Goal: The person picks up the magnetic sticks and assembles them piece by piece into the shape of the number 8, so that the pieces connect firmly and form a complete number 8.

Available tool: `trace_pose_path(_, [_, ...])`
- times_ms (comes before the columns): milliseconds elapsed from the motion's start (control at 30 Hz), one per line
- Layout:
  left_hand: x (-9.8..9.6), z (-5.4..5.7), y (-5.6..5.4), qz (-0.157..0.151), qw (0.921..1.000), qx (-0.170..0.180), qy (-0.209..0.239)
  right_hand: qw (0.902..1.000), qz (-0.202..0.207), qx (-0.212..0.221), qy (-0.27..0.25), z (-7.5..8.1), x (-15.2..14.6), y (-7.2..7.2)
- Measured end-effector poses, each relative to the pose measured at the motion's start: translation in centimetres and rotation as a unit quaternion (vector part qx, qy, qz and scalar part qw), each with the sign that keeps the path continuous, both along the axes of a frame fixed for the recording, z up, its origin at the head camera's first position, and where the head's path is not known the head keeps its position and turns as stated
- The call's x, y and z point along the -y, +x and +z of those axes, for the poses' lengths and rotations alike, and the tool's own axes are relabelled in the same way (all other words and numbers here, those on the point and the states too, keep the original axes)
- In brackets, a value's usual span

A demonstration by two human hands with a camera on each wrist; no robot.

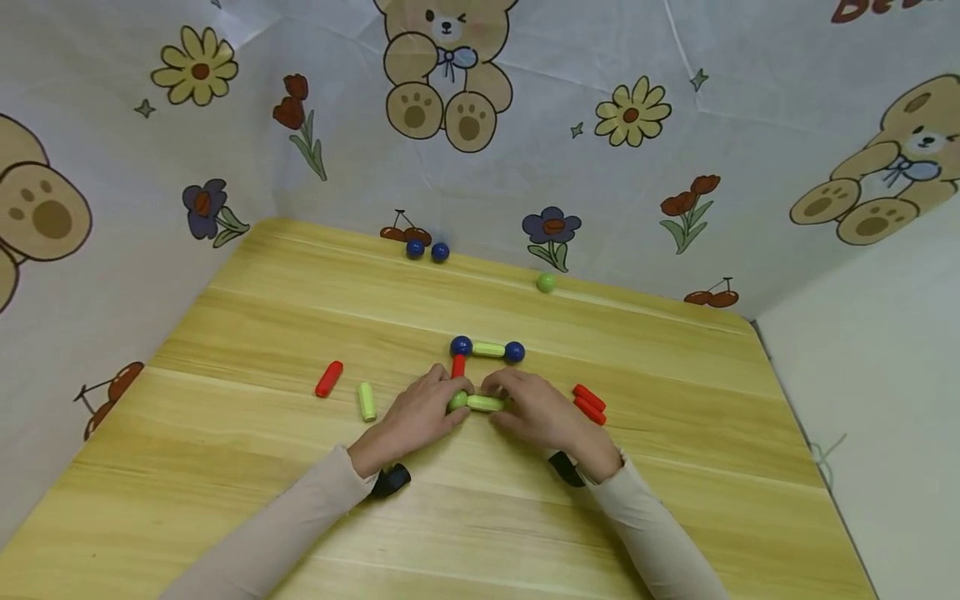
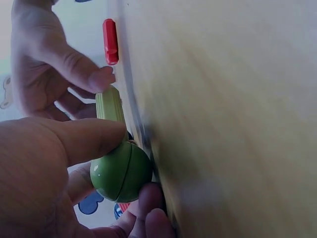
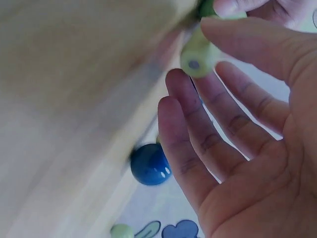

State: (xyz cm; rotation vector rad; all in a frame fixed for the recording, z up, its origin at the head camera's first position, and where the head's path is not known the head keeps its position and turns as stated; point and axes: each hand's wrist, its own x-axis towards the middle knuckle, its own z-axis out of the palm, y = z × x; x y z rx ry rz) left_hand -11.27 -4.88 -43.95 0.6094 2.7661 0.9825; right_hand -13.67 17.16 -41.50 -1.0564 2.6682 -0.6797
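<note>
Head view: left hand (image 1: 417, 414) pinches the green ball (image 1: 458, 401), half covering it. Right hand (image 1: 543, 414) partly hides a yellow-green rod (image 1: 483, 403); whether pinching, I cannot tell.

1. Head view: even, moderate brightness; soft shadow beside the right sleeve (image 1: 652, 517), toward the tabletop's (image 1: 450, 542) near edge.
2. Left wrist view: dim; tabletop grain blurred; glint on green ball (image 2: 119, 173).
3. Right wrist view: tabletop blurred; highlights on blue ball (image 3: 150, 164).

The left forearm (image 1: 273, 517) and right forearm (image 1: 652, 517) angle inward from the lower edge of the head view. The left hand (image 1: 420, 412) pinches with thumb and fingertips. Just beside it, the right hand (image 1: 543, 412) faces inward, its fingers (image 3: 198, 134) loosely extended, thumb opposite them.
</note>
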Motion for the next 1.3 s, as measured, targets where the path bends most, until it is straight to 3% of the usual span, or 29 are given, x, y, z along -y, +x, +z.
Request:
trace_pose_path(267, [0.1,-0.1,-0.2,-0.003,0.9999,0.011,-0.001,0.9995,-0.023,-0.003,-0.020,1.5,-1.7,-2.0])
trace_pose_path(633, [0.3,0.0,-0.4,-0.001,0.9995,0.027,0.016,0.9945,-0.104,-0.008,-0.009,2.3,-4.7,-6.9])
trace_pose_path(833, [0.3,-0.2,-0.5,-0.004,0.9994,0.027,0.019,0.9899,-0.141,0.008,-0.009,2.1,-6.0,-10.1])
trace_pose_path(1033, [0.3,-0.4,-0.7,-0.010,0.9997,0.019,0.015,0.9868,-0.159,-0.021,-0.023,1.6,-7.0,-13.3])
trace_pose_path(1300, [0.4,-0.4,-0.7,-0.015,0.9994,0.026,0.015,0.9800,-0.199,-0.004,-0.010,0.6,-7.3,-16.0])
